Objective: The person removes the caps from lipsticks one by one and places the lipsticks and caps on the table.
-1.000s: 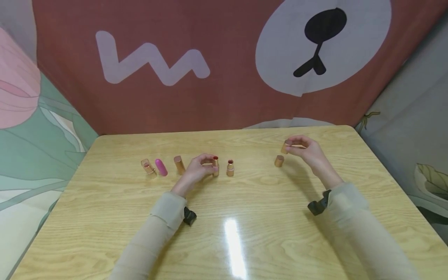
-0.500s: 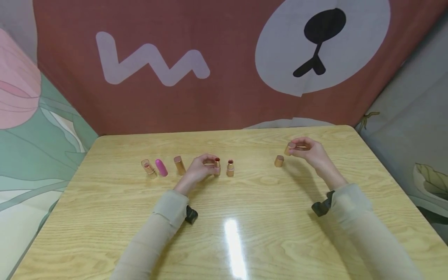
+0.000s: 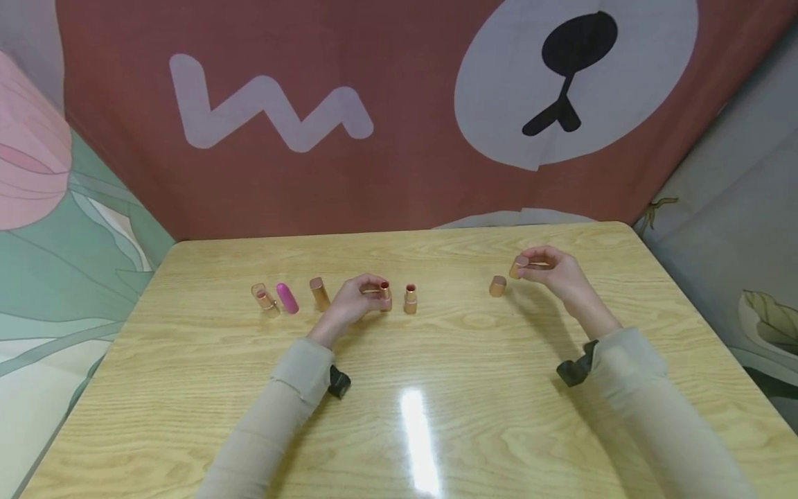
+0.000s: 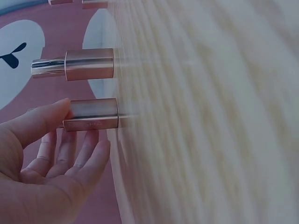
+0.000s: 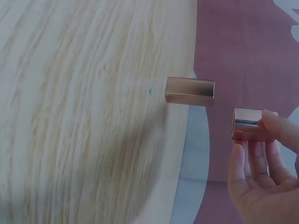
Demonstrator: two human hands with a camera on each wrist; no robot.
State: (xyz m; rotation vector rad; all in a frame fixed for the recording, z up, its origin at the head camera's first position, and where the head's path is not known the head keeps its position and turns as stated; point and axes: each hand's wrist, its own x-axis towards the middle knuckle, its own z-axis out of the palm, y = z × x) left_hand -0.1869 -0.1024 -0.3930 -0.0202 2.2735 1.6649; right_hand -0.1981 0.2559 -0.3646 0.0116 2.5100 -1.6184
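Reddish printed cloth (image 3: 312, 197) hangs behind a wood-grain table (image 3: 486, 402), and near the table's far side stands a free uncapped tube (image 3: 410, 299). Just to its left, the person's left hand (image 3: 357, 299) pinches the held tube (image 4: 91, 114), upright by the look of it; I can't be sure its base bears fully on the wood. Well to the right of the free uncapped tube, the right hand (image 3: 551, 274) grips the held cap (image 5: 254, 125) between thumb and fingers, lifted off the wood and close by the standing cap (image 3: 497, 286). To the left, beyond the left hand, sit a tall gold tube (image 3: 320, 294), a pink tube (image 3: 287, 298) and a clear-topped tube (image 3: 265, 300).

To my eye, good handling here means a light pinch low on the held tube, fingertips clear of its exposed top, and the held cap gripped by its sides, level, without knocking its neighbour.
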